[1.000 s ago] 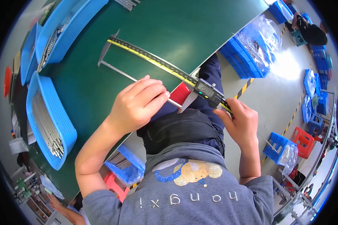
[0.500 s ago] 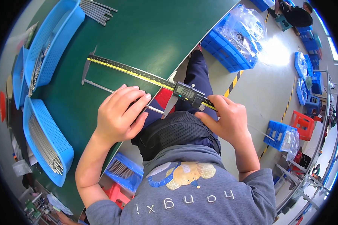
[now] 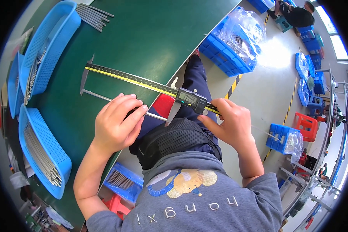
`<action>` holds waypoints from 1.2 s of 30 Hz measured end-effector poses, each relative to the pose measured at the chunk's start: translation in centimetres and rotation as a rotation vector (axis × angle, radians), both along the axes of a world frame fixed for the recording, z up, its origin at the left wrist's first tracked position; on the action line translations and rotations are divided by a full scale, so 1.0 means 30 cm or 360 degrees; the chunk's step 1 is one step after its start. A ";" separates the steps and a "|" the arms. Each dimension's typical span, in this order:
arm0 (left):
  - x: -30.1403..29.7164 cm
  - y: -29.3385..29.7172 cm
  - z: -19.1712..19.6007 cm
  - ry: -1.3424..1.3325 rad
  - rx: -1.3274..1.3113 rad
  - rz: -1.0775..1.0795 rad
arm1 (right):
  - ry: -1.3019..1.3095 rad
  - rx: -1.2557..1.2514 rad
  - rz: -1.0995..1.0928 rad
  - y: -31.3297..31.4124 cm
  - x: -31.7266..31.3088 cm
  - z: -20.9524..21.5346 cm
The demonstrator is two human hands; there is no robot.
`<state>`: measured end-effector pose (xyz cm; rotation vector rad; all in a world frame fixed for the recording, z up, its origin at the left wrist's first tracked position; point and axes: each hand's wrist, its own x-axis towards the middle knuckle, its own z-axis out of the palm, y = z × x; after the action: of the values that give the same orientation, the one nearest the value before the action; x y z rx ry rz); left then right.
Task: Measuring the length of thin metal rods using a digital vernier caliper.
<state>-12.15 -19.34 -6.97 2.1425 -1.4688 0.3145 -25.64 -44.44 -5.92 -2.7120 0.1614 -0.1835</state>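
A digital caliper (image 3: 135, 80) with a black and yellow beam stretches from above the green table to over my lap, its jaws wide apart. Between the jaws lies a thin metal rod (image 3: 97, 95), one end at each jaw. My left hand (image 3: 118, 123) is closed around the rod's middle, and the fingers hide part of it. My right hand (image 3: 232, 123) pinches the caliper's beam with thumb and fingers, just beyond the display and slider (image 3: 191, 99).
Light blue perforated baskets (image 3: 65, 158) with metal rods line the table's left side. More loose rods (image 3: 94, 16) lie at the far left. A blue crate (image 3: 226, 54) with plastic bags stands right of the table. Another person (image 3: 297, 14) sits far right, near a red stool (image 3: 307, 127).
The whole view has shifted slightly, so things sit a little further left. Both hands keep their grips on rod and caliper. The digits on the display have changed slightly.
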 end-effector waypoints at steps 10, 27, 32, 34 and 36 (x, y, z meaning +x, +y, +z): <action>-0.094 -0.021 0.011 -0.0408 0.0041 0.0018 | 0.0030 0.0150 0.0029 -0.005 -0.019 0.009; 0.404 0.563 0.249 -0.0645 -0.0400 0.1198 | -0.0056 0.0238 0.0049 -0.016 0.008 -0.034; 0.383 0.649 0.167 -0.0414 -0.0088 0.1567 | 0.0018 0.0235 0.0063 -0.018 0.002 -0.039; 0.358 0.694 0.194 -0.0267 -0.0145 0.1826 | -0.0062 0.0264 0.0023 -0.020 0.004 -0.052; 0.337 0.787 0.211 -0.0210 -0.0018 0.2159 | -0.0055 0.0268 0.0044 -0.023 0.010 -0.048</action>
<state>-2.03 4.28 -0.64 2.7954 0.1759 0.8988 -25.35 -45.13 -7.35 -2.5406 0.1233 -0.1990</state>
